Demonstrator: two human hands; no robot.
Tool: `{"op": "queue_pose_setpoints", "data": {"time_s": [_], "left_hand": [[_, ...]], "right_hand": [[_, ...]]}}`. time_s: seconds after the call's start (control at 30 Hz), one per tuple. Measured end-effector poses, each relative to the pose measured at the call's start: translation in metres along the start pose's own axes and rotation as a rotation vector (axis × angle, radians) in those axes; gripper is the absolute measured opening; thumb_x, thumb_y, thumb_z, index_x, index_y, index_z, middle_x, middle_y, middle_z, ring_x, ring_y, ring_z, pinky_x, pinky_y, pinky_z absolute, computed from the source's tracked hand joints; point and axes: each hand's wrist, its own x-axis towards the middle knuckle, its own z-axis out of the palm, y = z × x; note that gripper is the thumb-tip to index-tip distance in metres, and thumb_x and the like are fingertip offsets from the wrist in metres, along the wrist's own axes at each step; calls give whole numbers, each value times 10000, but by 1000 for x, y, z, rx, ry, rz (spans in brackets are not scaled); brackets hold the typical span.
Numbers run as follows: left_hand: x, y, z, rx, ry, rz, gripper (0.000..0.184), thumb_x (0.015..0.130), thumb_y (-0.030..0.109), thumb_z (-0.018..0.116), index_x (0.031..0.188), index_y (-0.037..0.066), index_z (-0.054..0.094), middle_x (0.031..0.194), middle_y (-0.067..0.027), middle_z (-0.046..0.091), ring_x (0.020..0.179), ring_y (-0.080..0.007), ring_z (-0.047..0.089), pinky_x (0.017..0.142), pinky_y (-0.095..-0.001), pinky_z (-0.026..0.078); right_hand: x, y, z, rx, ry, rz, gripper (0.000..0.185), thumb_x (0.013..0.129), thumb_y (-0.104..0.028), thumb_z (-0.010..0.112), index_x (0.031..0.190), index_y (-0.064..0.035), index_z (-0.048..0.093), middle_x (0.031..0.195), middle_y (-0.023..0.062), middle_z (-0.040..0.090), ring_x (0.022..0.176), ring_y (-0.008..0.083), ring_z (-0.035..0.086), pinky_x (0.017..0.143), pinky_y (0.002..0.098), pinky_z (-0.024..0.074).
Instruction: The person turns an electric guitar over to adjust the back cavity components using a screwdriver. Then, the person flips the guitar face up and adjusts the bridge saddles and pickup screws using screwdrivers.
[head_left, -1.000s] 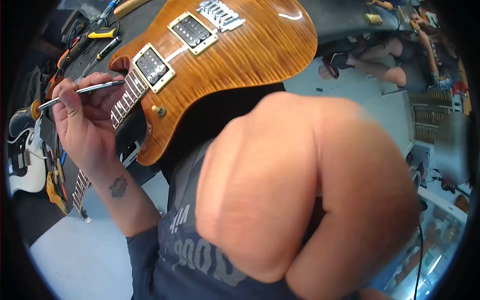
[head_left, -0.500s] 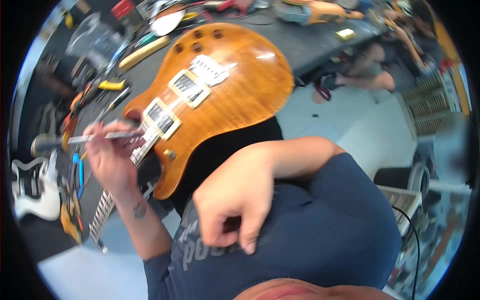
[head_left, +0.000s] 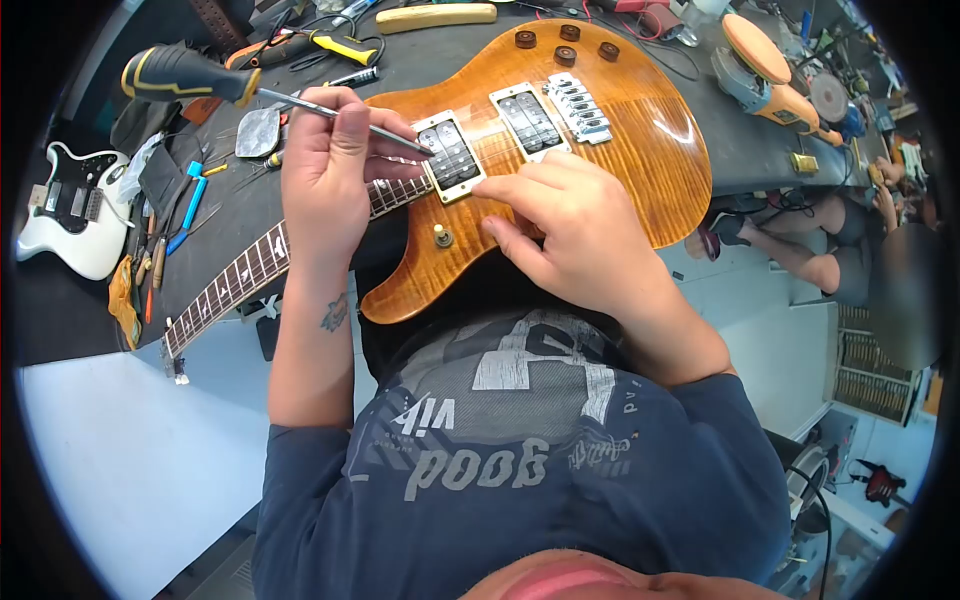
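Observation:
An amber flame-top electric guitar [head_left: 640,140] lies face up, its neck pointing to the lower left. My left hand [head_left: 335,155], palm partly up, grips the metal shaft of a screwdriver [head_left: 185,76] with a black and yellow handle. The shaft's tip lies over the neck-side pickup [head_left: 447,155]. My right hand [head_left: 570,220] is over the guitar body, its index fingertip at the lower corner of that pickup's cream frame. Its thumb is apart from the index finger, the other fingers are bent, and nothing shows between them. Right of it are the second pickup [head_left: 527,122] and bridge [head_left: 578,108].
A white guitar [head_left: 75,215] lies at the left among hand tools. Behind the amber guitar are a wooden block [head_left: 436,17] and yellow-handled pliers [head_left: 343,48]. An orange power tool [head_left: 775,95] rests at the back right. Another person's legs [head_left: 800,225] show beyond the bench.
My right hand has moved from in front of my chest up to the guitar. The screwdriver is still in my left hand, its tip now over the pickup. The view has shifted.

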Motion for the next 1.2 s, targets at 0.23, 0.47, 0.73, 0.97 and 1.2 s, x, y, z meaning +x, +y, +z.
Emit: {"op": "queue_pose_setpoints", "data": {"time_s": [0.23, 0.47, 0.73, 0.97, 1.2], "left_hand": [[-2, -5, 18, 225, -71, 70, 233, 1081, 242, 570, 1039, 16, 536, 810, -54, 697, 707, -111, 703, 631, -240, 586], [-2, 0, 24, 394, -176, 71, 241, 1065, 235, 605, 1019, 4, 556, 755, -41, 682, 656, -101, 666, 602, -251, 551], [-3, 1, 31, 388, -116, 52, 206, 1047, 189, 638, 993, 0, 578, 718, -35, 666, 635, -97, 660, 593, -250, 546], [-4, 3, 28, 483, -185, 55, 256, 1061, 238, 612, 1050, -14, 562, 811, -74, 709, 716, -129, 720, 646, -252, 593], [0, 9, 27, 531, -258, 113, 224, 1045, 207, 638, 1008, -7, 580, 798, -65, 718, 710, -125, 717, 660, -260, 590]], "right_hand": [[4, 13, 22, -35, 70, 11, 182, 825, -106, 736, 1004, -79, 753, 792, 76, 690, 754, 279, 654, 699, 407, 525], [12, 19, 2, 266, 47, 270, 109, 865, -134, 711, 930, -49, 731, 670, 108, 638, 578, 250, 617, 568, 373, 487], [46, 24, -45, 306, 78, 188, 135, 988, -99, 680, 1031, 24, 716, 776, -28, 632, 716, 21, 550, 620, 204, 422], [121, 3, -90, 255, 217, -114, 296, 959, -204, 670, 734, -12, 682, 546, -30, 526, 481, 49, 444, 452, 260, 335], [148, -17, -102, 1, 228, -230, 314, 954, -244, 673, 748, -7, 696, 548, -24, 524, 484, 65, 456, 457, 283, 350]]}}
